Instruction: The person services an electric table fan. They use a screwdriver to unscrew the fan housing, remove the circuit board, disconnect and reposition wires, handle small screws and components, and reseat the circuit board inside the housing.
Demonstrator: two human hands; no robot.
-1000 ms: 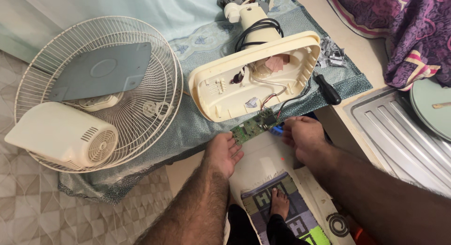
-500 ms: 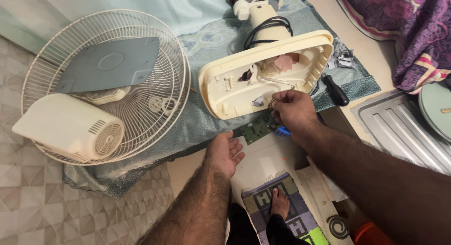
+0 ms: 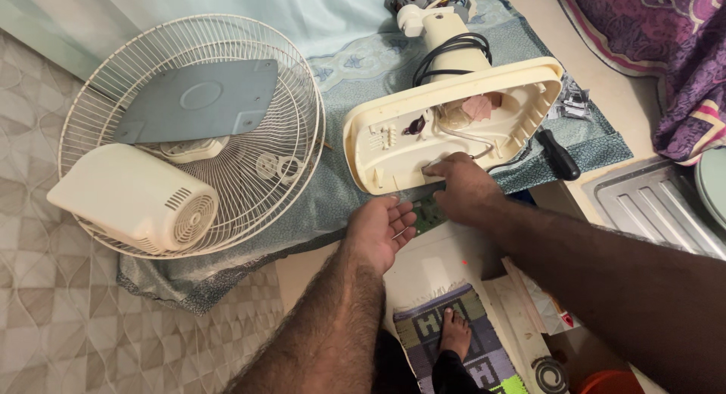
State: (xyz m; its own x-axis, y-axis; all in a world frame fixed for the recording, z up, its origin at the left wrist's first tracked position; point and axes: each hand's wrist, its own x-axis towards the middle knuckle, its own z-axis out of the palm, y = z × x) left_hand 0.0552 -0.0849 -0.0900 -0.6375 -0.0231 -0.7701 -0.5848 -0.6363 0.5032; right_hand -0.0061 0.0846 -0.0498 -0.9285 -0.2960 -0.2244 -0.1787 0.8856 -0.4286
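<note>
Surface: teal patterned cloth [image 3: 355,190] spread over a low table, with pale tiled floor [image 3: 68,326] at my left and a purple printed fabric [image 3: 650,54] at the upper right.
Fan base: the cream plastic fan base [image 3: 393,137] lies upside down on the cloth, hollow side up; its long axis runs from lower left to upper right, wide end toward the upper right.
Stand and cord: a cream stand post [image 3: 446,35] rises from the base's far side toward the top edge, with a black cord [image 3: 454,50] looped around it.
Right hand: my right hand [image 3: 465,186] rests on the near rim of the base, fingertips curled down into the hollow; I cannot tell whether they pinch anything.
Circuit board: a small green circuit board [image 3: 429,211] lies at the cloth's near edge, just below the base, between my two hands and partly hidden by the right one.
Left hand: my left hand [image 3: 380,229] is palm up, fingers loosely spread, holding nothing, fingertips just beside the board.
Screwdriver: a black-handled screwdriver [image 3: 558,153] lies right of the base, handle pointing to the lower right.
Left side: a white wire fan guard [image 3: 295,137] lies flat, with a grey plate [image 3: 200,99] and a cream motor cover [image 3: 132,197] on it.
Far right: a ridged metal tray [image 3: 650,212].
Below: a bare foot [image 3: 454,333] on a patterned mat [image 3: 423,333].
</note>
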